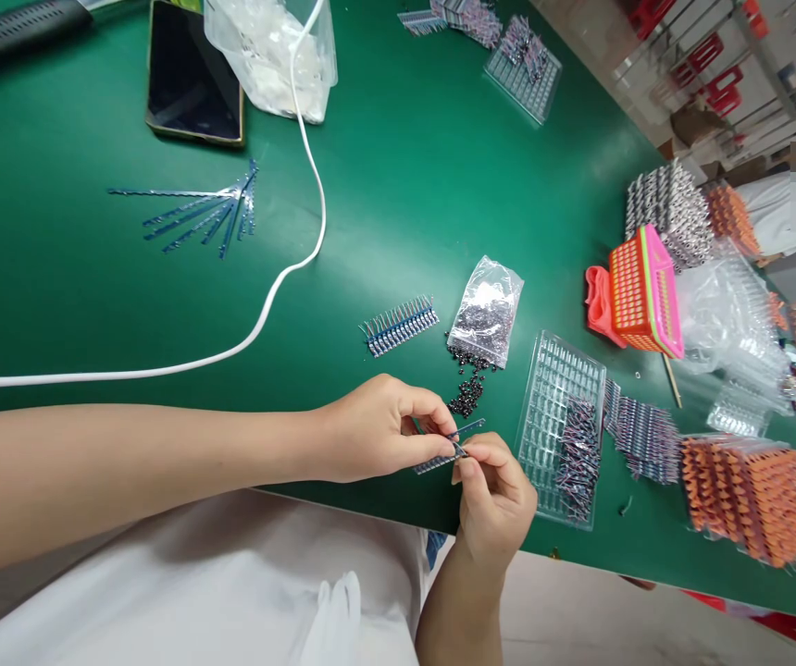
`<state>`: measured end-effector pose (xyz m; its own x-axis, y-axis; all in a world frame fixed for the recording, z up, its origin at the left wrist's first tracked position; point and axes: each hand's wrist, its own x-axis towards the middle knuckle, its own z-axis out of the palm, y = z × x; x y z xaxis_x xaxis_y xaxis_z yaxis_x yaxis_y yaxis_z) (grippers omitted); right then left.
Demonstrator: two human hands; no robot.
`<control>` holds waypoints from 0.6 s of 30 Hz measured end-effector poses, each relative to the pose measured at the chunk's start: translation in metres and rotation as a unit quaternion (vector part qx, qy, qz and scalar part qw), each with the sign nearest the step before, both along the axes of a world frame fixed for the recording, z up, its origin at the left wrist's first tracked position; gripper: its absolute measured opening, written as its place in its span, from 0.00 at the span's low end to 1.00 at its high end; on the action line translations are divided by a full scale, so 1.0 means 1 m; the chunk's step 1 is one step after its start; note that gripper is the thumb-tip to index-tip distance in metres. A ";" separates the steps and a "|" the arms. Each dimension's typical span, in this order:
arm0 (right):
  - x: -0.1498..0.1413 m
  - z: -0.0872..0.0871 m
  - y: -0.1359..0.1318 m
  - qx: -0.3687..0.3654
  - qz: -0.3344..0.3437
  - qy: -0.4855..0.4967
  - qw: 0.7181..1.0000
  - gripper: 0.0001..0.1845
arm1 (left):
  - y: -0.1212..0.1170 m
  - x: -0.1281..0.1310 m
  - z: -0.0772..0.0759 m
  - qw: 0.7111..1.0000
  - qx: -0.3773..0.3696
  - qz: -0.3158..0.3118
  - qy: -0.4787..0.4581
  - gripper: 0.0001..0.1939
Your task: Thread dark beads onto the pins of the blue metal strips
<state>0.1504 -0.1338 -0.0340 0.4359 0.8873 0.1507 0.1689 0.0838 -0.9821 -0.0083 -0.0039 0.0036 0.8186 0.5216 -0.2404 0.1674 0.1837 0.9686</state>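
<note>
My left hand (380, 427) and my right hand (495, 490) meet near the front edge of the green table (404, 166). Both pinch a short blue taped strip of small components (448, 453), the left from above, the right at its end. Just behind the hands lies a pile of small dark beads (467, 384) spilling from a clear bag (487, 310). Another blue component strip (398, 326) lies further left. A clear plastic tray (561, 425) with several wired parts sits right of my hands.
A white cable (266, 305) crosses the table. A phone (190, 79) and a plastic bag (273, 51) lie at the back, empty blue strips (204, 213) at left. A pink-orange basket (644, 291), orange part stacks (752, 495) and more trays (523, 74) stand at right.
</note>
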 end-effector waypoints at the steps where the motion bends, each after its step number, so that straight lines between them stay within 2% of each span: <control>1: 0.000 0.000 0.000 -0.002 -0.002 -0.004 1.000 0.06 | 0.000 0.000 0.000 1.000 0.001 -0.001 -0.002 0.09; 6: 0.000 0.002 0.000 -0.025 -0.005 -0.026 0.999 0.01 | 0.001 0.000 0.000 1.000 0.008 0.000 -0.004 0.08; 18: 0.000 0.002 0.000 -0.026 -0.009 -0.016 1.000 0.02 | 0.002 0.001 -0.001 1.000 0.012 0.009 -0.008 0.07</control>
<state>0.1501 -0.1343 -0.0320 0.4470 0.8867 0.1185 0.2007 0.0296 -0.9792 -0.0075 -0.0017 0.0028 0.8127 0.5417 -0.2147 0.1493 0.1626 0.9753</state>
